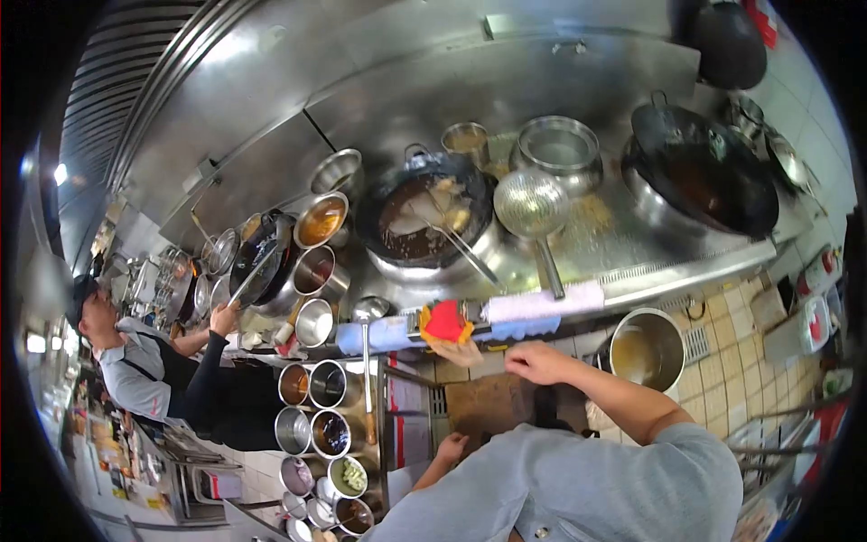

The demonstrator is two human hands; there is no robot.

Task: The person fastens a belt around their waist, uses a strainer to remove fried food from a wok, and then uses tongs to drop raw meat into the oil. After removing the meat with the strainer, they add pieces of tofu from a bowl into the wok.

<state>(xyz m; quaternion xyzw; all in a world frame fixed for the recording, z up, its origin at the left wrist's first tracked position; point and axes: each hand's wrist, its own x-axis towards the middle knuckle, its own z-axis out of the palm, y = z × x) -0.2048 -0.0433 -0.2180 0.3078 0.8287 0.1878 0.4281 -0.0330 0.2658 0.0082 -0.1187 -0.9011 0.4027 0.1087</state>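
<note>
The right hand (537, 361) hovers at the near edge of the steel cooking surface (632, 262), fingers curled in together and, as far as I see, holding nothing. I judge this a reach toward the red and yellow crumpled cloth (445, 321), which sits on that edge, a little to the left; taking it asks the fingers to open first. The cloth looks soft and bunched. The left hand (452, 445) is low, beside the round steel containers (330, 434); its state I cannot tell.

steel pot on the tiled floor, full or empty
Partly full: yellowish liquid covers the bottom of the steel pot, bare inner wall above it.
</note>
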